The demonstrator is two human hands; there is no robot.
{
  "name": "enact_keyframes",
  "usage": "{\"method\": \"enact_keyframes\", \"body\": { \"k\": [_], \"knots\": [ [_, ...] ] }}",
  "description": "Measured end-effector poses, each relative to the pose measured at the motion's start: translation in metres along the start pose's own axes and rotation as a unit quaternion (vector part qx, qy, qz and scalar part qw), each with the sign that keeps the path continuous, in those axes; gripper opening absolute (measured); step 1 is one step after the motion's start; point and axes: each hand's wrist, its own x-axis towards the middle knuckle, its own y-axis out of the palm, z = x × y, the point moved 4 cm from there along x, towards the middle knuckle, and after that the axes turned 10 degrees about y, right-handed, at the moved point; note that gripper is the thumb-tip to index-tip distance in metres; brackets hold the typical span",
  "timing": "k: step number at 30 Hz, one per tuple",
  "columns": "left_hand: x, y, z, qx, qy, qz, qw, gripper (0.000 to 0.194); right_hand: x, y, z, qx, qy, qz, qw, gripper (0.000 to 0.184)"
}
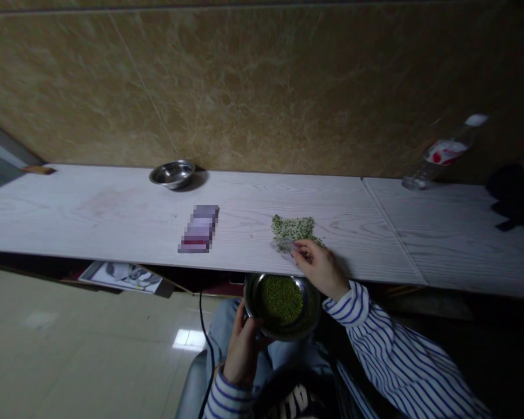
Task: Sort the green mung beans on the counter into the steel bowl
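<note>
1. Lower centre: the left hand [244, 343] grips the rim of the steel bowl [311, 311] of green beans [281, 299], just off the tabletop's [244, 233] front edge.
2. Centre right: the right hand's [318, 267] thumb and fingers pinch clear plastic [283, 244] by scattered beans [294, 226], near that edge.
3. Bare wood separates these from the pixelated item [199, 228], left of centre.
4. Along the wall: small bowl [173, 174] upper left, bottle [446, 152] upper right.

The held bowl [311, 301] is smooth, glossy metal.
</note>
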Motion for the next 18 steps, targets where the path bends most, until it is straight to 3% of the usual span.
{"method": "enact_keyframes", "body": {
  "k": [7,12,18],
  "knots": [
    [0.000,-0.001,-0.001,-0.010,0.001,-0.009,1.000,0.061,0.005,0.011,0.014,-0.075,-0.021,-0.015,0.997,0.022],
    [0.001,-0.002,-0.001,-0.002,0.008,-0.019,1.000,0.063,0.012,0.003,0.009,-0.128,-0.030,-0.065,0.989,0.019],
    [0.002,0.002,0.003,-0.019,-0.007,-0.021,1.000,0.063,0.020,-0.007,0.002,-0.154,-0.033,-0.075,0.985,0.020]
  ]
}}
